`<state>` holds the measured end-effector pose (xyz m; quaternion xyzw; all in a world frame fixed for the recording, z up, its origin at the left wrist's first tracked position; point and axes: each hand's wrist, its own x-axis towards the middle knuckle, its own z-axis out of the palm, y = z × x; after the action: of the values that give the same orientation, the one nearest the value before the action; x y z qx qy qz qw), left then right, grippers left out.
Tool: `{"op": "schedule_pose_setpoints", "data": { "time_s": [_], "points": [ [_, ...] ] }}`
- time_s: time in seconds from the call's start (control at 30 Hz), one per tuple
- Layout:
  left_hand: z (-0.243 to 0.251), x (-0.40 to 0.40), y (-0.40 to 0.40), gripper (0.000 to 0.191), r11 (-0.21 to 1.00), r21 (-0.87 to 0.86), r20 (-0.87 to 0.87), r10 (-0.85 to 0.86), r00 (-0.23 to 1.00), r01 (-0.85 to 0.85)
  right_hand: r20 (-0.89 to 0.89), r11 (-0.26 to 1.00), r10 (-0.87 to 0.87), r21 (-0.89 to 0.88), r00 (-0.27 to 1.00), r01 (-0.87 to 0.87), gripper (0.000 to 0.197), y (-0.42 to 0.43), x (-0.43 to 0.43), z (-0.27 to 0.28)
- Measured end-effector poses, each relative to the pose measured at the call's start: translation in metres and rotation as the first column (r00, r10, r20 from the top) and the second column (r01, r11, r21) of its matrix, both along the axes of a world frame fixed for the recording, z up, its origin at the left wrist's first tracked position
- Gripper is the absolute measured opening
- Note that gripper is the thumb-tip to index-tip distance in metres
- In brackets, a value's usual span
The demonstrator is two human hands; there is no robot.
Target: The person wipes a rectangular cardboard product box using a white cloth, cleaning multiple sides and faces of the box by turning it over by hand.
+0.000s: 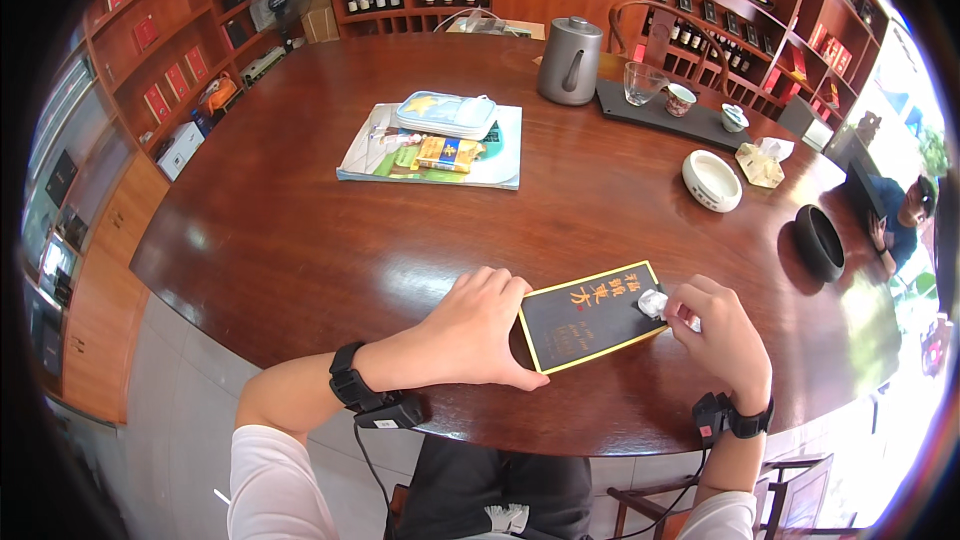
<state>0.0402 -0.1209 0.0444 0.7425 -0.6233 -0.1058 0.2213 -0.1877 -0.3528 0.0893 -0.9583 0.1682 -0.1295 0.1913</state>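
Note:
A flat dark box (551, 319) with a yellow border and gold writing lies on the polished wooden table (300, 232) before me. My left hand (476, 326) grips its left end, thumb at the near corner and fingers along the far side. Between the thumb and fingers of my right hand (720, 322) is a crumpled white tissue (652, 304). The tissue rests against the right end of the box's top face. Part of the tissue is hidden by my right fingers.
Farther back lie a picture book (360, 157), a pale blue pencil case (448, 114) and a yellow packet (448, 154). A grey kettle (566, 64), black tea tray (660, 120), white ashtray (712, 180), tissue holder (763, 165) and dark bowl (819, 244) stand rightward. A person (904, 217) sits at right.

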Motion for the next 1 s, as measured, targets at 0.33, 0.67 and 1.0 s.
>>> {"op": "schedule_pose_setpoints", "data": {
  "time_s": [0.33,0.67,1.0],
  "points": [
    [0.007,0.004,0.000,0.096,0.999,0.018,0.021,-0.027,0.999,0.027,0.050,0.970,0.204,0.127,0.978,-0.209,0.008,-0.008,0.001,0.005],
    [0.001,0.009,0.004,0.100,0.996,0.078,-0.010,-0.040,0.999,0.041,0.109,0.937,0.278,0.187,0.954,-0.294,0.009,-0.006,0.005,-0.004],
    [0.001,0.013,-0.002,0.101,0.993,0.062,-0.037,-0.100,0.994,0.102,0.122,0.944,0.248,0.193,0.961,-0.268,0.010,-0.008,0.007,-0.005]
  ]
}}
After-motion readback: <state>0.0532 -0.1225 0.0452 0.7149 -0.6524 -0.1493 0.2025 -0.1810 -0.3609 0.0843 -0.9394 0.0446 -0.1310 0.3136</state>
